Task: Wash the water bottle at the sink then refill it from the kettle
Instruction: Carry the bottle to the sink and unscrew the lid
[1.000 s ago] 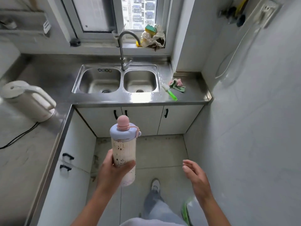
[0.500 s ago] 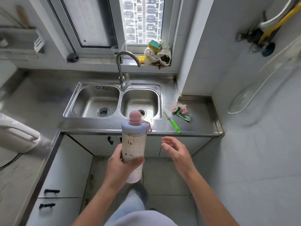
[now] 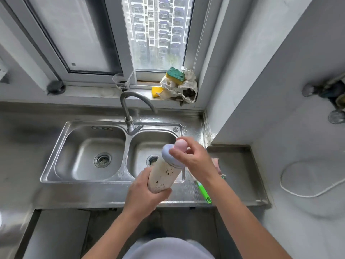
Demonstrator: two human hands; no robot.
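Observation:
The water bottle is cream with dark specks, a lilac lid and a pink knob on top. It tilts to the right over the front rim of the double steel sink, above the right basin. My left hand wraps its lower body. My right hand grips the lid and pink knob from the right. The curved tap stands behind, between the two basins, with no water running. The kettle is out of view.
A green-handled brush and a pink and green cloth lie on the counter right of the sink. Sponges and a rag sit on the windowsill. A grey wall closes in on the right. Cabinets stand below the counter.
I have stepped up to the sink. The bottle rose and tilted over the right basin, and my right hand, free before, closed on its lid. The kettle left the view.

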